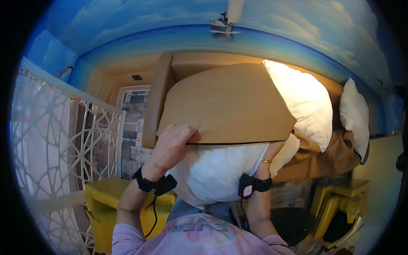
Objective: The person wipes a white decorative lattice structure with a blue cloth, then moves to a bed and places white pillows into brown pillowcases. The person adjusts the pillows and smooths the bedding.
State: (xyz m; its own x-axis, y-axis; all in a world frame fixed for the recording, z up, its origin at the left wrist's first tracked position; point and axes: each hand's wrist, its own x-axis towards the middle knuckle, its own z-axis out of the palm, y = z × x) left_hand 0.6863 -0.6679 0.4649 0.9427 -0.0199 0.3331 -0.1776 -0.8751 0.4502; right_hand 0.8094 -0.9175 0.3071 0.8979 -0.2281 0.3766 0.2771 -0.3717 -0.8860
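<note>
A large tan cushion cover lies spread in front of me, its near edge open in a dark line. Out of that edge bulges a white cushion insert, resting against my lap. My left hand is closed on the cover's near left corner, fingers curled over the edge. My right hand's wrist passes under the cover's right side, beside the insert. The fingers of that hand are hidden, so their grip does not show. Both wrists wear black strapped devices.
A tan sofa runs along the painted sea wall. White cushions and a crumpled brown cover lie on its right side. Yellow stools stand at both sides below. A white lattice screen borders the left.
</note>
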